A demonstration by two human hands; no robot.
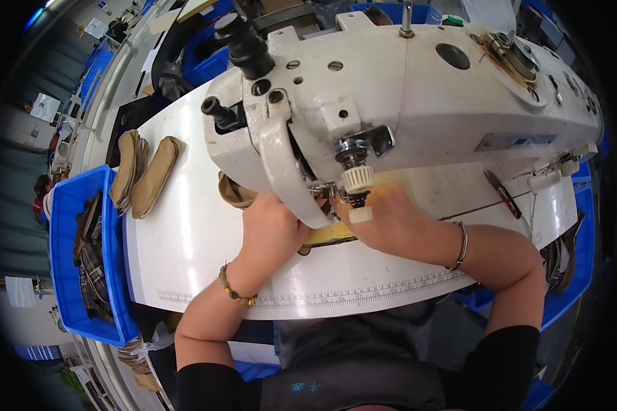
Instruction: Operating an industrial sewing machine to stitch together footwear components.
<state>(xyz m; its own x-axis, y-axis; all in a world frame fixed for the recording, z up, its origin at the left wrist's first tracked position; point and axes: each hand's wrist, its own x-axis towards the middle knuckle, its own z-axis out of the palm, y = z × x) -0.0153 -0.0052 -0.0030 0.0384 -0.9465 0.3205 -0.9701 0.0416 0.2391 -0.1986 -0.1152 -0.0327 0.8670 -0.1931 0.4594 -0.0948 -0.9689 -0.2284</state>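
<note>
A white industrial sewing machine reaches over the table, its needle area partly hidden by the front cover. My left hand is curled at the left of the needle area. Beyond it a curved tan fabric piece sticks out, and the hand seems closed on it. From the right, my right hand is bent in close to the presser foot. Its fingers look pinched together, but the machine's tension knobs hide their tips and whatever they hold. Between the hands, a yellow plate with a dark edge shows on the machine bed.
Tan fabric strips lie stacked at the table's left. A blue bin with plaid and brown cloth stands beside them. Thread snips rest right of my right hand. A printed ruler follows the table's front edge. Another blue bin stands right.
</note>
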